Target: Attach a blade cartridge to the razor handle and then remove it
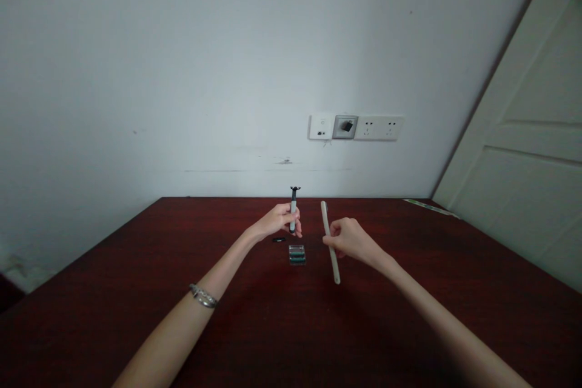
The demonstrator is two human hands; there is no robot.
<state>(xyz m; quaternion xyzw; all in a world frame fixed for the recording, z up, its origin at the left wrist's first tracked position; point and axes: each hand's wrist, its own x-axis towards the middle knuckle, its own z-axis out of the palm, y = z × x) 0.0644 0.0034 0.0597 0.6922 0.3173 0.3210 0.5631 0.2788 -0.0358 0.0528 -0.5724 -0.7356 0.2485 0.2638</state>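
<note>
My left hand (282, 219) is closed around a short, slim object with a light grey handle and a black neck (293, 215). It stands nearly upright, and its black top spreads into a small crosspiece. My right hand (348, 238) pinches a long, narrow off-white bar (334, 262) near its middle. The bar is held steeply tilted, its upper end leaning left. Below and between the hands lies a small clear case (297, 255) with dark green parts inside. A small flat black piece (279, 240) rests on the table just under my left hand.
The dark red wooden table (254, 339) meets a white wall with sockets and a black plug (347, 126). A thin patterned strip (430, 207) lies at the table's far right edge, beside a pale panelled door (536, 157).
</note>
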